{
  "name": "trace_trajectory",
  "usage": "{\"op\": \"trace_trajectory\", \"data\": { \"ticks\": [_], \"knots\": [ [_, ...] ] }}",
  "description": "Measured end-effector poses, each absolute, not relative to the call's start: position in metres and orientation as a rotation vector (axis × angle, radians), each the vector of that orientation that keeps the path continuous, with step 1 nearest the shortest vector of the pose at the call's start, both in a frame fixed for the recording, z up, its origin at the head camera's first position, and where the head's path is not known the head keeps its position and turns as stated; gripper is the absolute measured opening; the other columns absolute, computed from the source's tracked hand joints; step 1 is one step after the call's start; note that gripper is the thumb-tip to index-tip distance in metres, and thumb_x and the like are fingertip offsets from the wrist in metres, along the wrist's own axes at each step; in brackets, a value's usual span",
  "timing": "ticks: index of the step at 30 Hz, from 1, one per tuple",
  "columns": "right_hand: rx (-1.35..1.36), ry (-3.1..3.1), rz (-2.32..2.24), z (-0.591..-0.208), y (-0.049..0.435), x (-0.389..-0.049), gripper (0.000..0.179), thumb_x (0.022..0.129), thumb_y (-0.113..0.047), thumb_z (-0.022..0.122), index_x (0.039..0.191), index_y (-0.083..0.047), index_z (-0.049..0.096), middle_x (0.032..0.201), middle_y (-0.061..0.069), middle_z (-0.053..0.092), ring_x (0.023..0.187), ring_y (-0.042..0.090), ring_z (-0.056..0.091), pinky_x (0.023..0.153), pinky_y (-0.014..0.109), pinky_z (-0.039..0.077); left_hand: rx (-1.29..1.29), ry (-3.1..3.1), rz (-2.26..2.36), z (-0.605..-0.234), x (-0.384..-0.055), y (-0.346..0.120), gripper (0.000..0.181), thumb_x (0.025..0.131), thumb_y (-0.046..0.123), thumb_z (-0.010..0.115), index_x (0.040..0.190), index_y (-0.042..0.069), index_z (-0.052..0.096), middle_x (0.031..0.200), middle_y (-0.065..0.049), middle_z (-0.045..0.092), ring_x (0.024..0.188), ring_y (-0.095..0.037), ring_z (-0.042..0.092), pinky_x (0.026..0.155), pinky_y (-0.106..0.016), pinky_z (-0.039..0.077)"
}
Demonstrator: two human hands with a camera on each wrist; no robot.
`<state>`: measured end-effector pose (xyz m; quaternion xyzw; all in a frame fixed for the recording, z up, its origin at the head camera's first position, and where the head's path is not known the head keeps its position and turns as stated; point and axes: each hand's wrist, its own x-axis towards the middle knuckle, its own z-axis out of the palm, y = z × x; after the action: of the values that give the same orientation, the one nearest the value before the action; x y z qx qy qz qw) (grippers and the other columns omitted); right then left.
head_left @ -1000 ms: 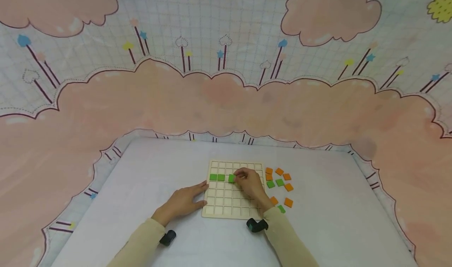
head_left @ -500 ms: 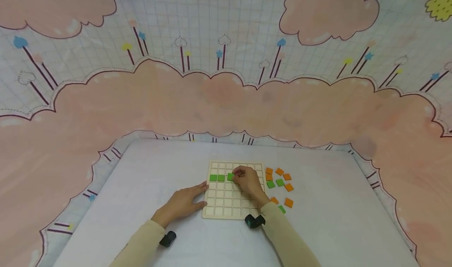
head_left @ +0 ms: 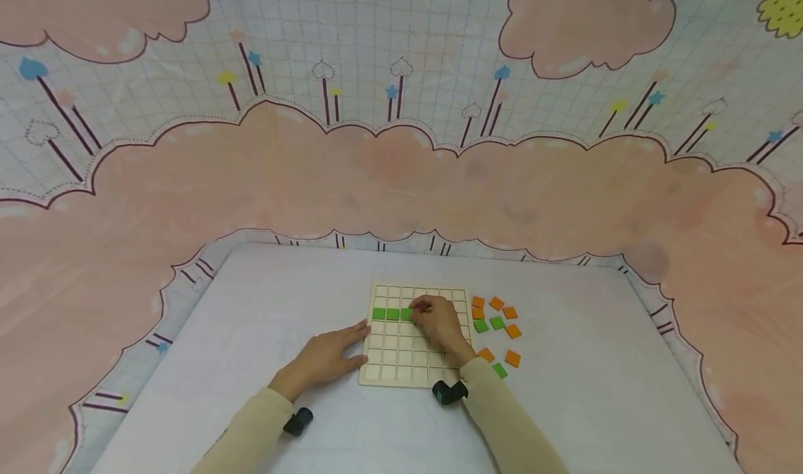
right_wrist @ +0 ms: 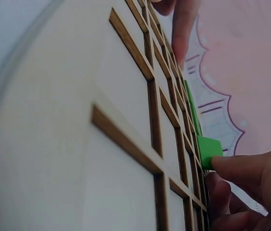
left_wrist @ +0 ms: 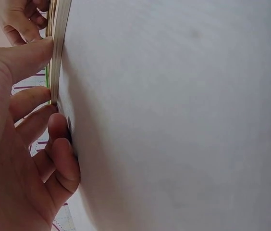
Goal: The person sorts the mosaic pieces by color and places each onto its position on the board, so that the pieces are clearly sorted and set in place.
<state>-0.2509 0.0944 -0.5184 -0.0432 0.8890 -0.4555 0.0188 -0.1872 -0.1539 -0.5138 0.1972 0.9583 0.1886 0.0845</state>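
A person's right hand (head_left: 441,324) has a narrow grip, its fingertips pinching a bright green square tile (right_wrist: 209,147) over a pale wooden square board (head_left: 389,359) divided into a grid by raised ribs. The tile is in the third row from the far edge, tilted in the right wrist view; whether any edge sits inside the cell cannot be told. Just left of it, two flat green square tiles (head_left: 385,314) occupy neighbouring cells of that row. The left hand (head_left: 326,355) has a wide grip, thumb and fingers spread and touching the board's left edge. Right of the board, loose orange square tiles (head_left: 512,358) and loose green square tiles (head_left: 497,323) lie scattered on the white tabletop (head_left: 596,355). Beige sleeves (head_left: 247,432) cover both forearms.
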Motion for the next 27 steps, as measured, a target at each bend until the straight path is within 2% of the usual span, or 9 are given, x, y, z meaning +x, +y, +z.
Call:
{"op": "trace_trajectory", "data": {
  "ticks": [8, 16, 27],
  "knots": [
    [-0.138, 2.816, -1.322, -0.5156, 0.0932, -0.2487, 0.017, 0.084, -0.011, 0.068, 0.098, -0.015, 0.077, 0.082, -0.002, 0.067, 0.071, 0.012, 0.053, 0.064, 0.024, 0.042, 0.554, 2.861, 0.558, -0.513, -0.1868, -0.1509, 0.061, 0.091, 0.042, 0.067, 0.146, 0.022, 0.049, 0.156, 0.006, 0.041, 0.136, -0.031, 0.051, 0.108, -0.052, 0.045],
    [-0.17, 2.783, -1.356, -0.5112, 0.092, -0.2482, 0.017, 0.083, -0.012, 0.07, 0.1, -0.013, 0.076, 0.081, -0.002, 0.066, 0.073, 0.012, 0.053, 0.067, 0.025, 0.043, 0.551, 2.866, 0.556, -0.5083, -0.1862, -0.1525, 0.061, 0.091, 0.041, 0.068, 0.146, 0.021, 0.049, 0.156, 0.005, 0.041, 0.136, -0.03, 0.051, 0.108, -0.052, 0.045],
    [-0.202, 2.64, -1.448, -0.5156, 0.1007, -0.2468, 0.022, 0.088, -0.016, 0.071, 0.109, -0.012, 0.073, 0.097, 0.001, 0.066, 0.083, 0.014, 0.059, 0.074, 0.028, 0.051, 0.561, 2.859, 0.558, -0.5107, -0.1867, -0.1526, 0.06, 0.091, 0.041, 0.068, 0.145, 0.021, 0.05, 0.155, 0.005, 0.043, 0.135, -0.032, 0.051, 0.108, -0.052, 0.045]
  ]
}}
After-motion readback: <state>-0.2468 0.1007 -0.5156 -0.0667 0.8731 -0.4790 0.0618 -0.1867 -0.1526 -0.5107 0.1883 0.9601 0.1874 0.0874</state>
